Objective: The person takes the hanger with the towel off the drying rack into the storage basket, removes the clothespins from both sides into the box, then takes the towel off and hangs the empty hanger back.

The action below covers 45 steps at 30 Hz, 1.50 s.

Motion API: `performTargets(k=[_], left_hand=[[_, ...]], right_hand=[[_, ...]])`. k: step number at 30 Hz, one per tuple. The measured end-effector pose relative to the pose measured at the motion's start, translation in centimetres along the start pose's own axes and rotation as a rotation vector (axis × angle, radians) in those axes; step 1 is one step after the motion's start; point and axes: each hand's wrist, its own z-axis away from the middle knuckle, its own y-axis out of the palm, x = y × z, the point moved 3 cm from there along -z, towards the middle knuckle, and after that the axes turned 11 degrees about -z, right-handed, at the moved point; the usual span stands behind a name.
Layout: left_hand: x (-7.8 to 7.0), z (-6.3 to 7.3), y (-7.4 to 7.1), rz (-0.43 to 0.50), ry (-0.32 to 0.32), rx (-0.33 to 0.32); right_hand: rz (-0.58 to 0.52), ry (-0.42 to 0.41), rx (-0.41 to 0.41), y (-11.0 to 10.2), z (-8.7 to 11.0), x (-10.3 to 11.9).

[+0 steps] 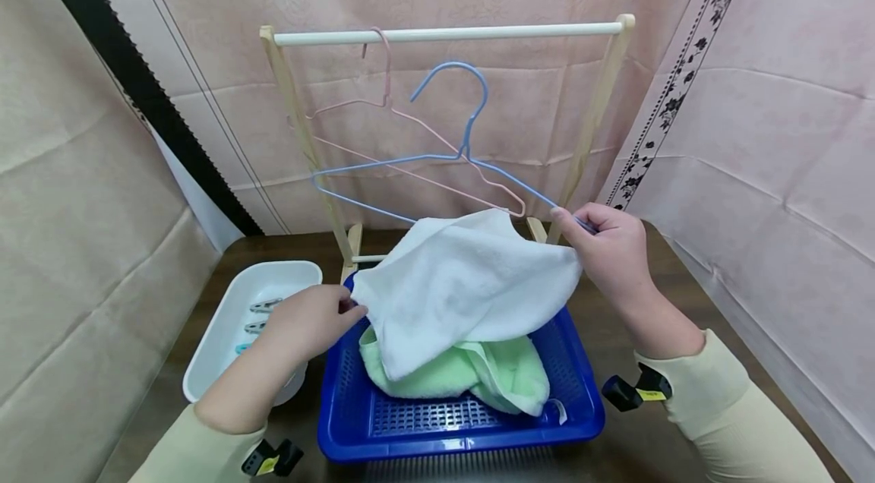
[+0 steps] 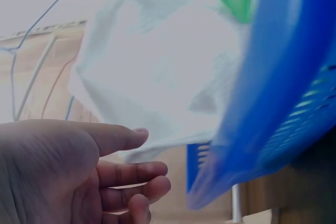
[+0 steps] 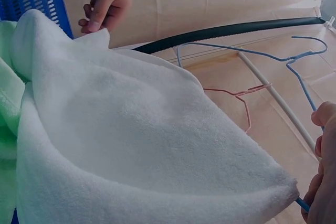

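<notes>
My right hand (image 1: 611,251) grips the right end of a blue clothes hanger (image 1: 427,157), its hook pointing up. A white towel (image 1: 472,278) covers much of the hanger's lower bar, and one corner reaches close to my right fingers in the right wrist view. My left hand (image 1: 311,320) is at the towel's left corner. In the left wrist view, the thumb and loosely bent fingers (image 2: 134,174) stand apart with the corner between them. Below lies a folded light green towel (image 1: 502,380) in a blue perforated basket (image 1: 458,445).
Behind stands a wooden rack with a white rod (image 1: 506,33), a pink hanger (image 1: 389,84) hooked over it. Left of the basket, a white tray (image 1: 219,327) holds several clips (image 1: 256,327). Pale cloth (image 1: 786,126) surrounds the dark wooden table (image 1: 618,331).
</notes>
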Motion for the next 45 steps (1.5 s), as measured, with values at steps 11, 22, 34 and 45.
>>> performTargets(k=[11,22,34,45], left_hand=[[0.3,0.1,-1.8,0.104,-0.001,-0.120],[-2.6,-1.5,-3.4,0.348,0.110,-0.200],[-4.3,-2.9,-3.5,0.465,0.164,-0.162],[-4.6,-3.1,-3.5,0.383,0.181,-0.180]], right_hand=[[-0.011,0.003,0.020,0.2,0.2,0.3],[-0.014,-0.006,0.032,0.3,0.3,0.6],[0.011,0.006,0.047,0.3,0.2,0.8],[0.014,0.015,0.043,0.2,0.3,0.7]])
